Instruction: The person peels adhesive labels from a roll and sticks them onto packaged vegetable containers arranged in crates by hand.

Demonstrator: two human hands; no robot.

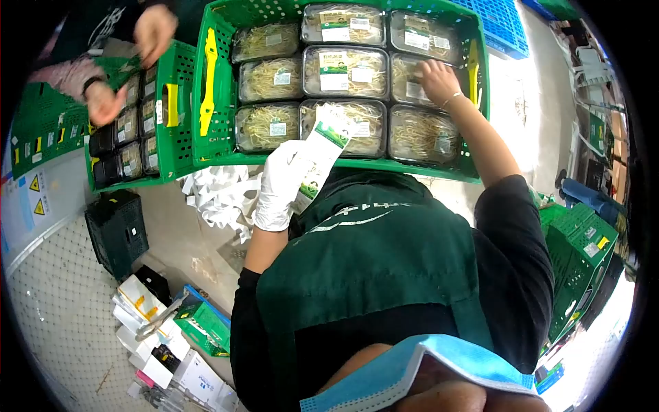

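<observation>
Labelling looks to be the step in hand: in the crate, three packs clearly bear a broad green-and-white label, while those in the crate's left column show only a small white sticker. The person's left hand, in a white glove, is closed round a sheaf of labels just above the crate's near rim, thumb and fingers wrapped about its lower end. The bare right hand reaches over the crate's right wall and rests on the middle pack of the right column; its grip is loose, fingers apart and bent over the lid, and whether it pinches anything beneath cannot be told. The next move seems to call for smoothing that pack's lid without pressing it in, then parting a single label from the sheaf. The packs sit in the crate in three columns of three, flat and close together: clear, shallow, round-cornered boxes with dark rims, filled with pale yellow sprouts in tangled strands. Glare blurs several lids, and the sheaf hides part of the near middle pack. Left of the crate, a co-worker's hands hover about a second crate of similar packs, neither visibly holding one.
</observation>
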